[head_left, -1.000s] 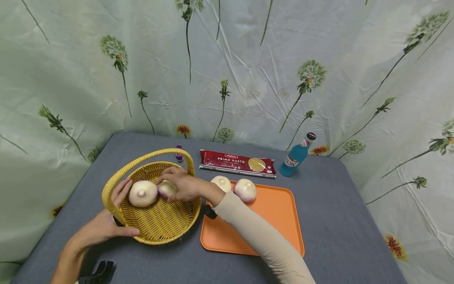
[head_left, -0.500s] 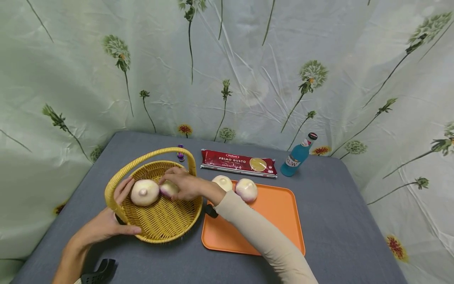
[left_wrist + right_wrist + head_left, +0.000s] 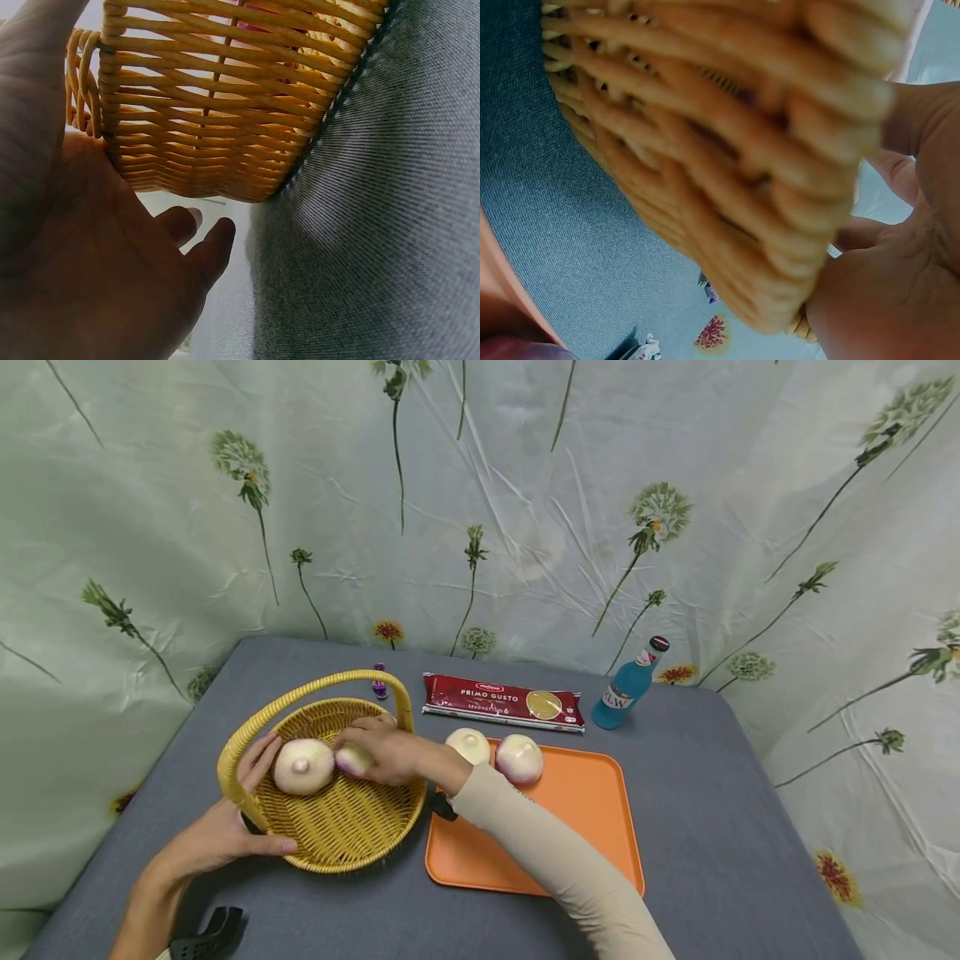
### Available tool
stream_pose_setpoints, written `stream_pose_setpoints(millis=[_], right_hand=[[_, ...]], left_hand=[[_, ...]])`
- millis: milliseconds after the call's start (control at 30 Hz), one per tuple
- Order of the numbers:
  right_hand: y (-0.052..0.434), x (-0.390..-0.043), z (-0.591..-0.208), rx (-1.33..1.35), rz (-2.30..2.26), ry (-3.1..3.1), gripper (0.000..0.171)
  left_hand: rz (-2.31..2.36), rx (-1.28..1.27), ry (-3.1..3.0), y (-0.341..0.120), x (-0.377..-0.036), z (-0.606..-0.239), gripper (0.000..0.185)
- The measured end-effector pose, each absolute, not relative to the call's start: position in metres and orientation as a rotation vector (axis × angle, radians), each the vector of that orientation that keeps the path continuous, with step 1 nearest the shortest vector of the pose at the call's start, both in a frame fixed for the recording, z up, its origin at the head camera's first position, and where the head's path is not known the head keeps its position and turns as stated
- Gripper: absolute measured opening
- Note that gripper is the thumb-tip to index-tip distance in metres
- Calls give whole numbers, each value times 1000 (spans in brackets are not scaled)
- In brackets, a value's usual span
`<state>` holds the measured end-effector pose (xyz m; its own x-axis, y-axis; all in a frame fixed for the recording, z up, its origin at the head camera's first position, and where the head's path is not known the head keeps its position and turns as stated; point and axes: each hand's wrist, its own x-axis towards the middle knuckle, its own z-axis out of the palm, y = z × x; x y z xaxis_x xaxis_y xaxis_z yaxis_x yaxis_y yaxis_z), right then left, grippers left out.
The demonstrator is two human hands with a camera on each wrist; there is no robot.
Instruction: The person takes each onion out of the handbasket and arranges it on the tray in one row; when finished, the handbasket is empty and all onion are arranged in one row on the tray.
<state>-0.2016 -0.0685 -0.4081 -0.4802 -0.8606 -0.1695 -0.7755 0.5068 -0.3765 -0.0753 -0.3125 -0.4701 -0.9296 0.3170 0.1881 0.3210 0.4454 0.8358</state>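
Note:
A yellow wicker basket [image 3: 341, 827] with an arched handle stands at the left of the table. My left hand [image 3: 217, 842] grips its left side, thumb along the front rim and fingers by the handle's foot. In the left wrist view the palm lies against the woven wall [image 3: 217, 105]. Inside, a white onion [image 3: 303, 767] with a nub on top sits by the left wall. Beside it my right hand [image 3: 386, 752] reaches over the rim and holds a second, purple-tinged onion [image 3: 351, 762], partly hidden by the fingers. The right wrist view mostly shows the basket wall [image 3: 727, 142].
An orange tray [image 3: 585, 827] lies right of the basket, with two onions [image 3: 519, 759] at its back edge, under the right forearm. Behind it are a red spaghetti pack [image 3: 502, 702] and a blue bottle [image 3: 626, 689]. A small purple item [image 3: 380, 682] lies behind the basket.
Hands, basket and onions keep nearly the same places. The right hand stays on the onion in the basket, with only a slight shift of its fingers.

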Motion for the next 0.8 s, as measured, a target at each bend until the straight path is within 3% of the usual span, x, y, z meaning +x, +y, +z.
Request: stream_pose_setpoints(millis=[800], right_hand=[[-62, -190, -403, -1411, -314, 2458, 42]], left_hand=[[-1556, -612, -2630, -312, -75, -471, 137]])
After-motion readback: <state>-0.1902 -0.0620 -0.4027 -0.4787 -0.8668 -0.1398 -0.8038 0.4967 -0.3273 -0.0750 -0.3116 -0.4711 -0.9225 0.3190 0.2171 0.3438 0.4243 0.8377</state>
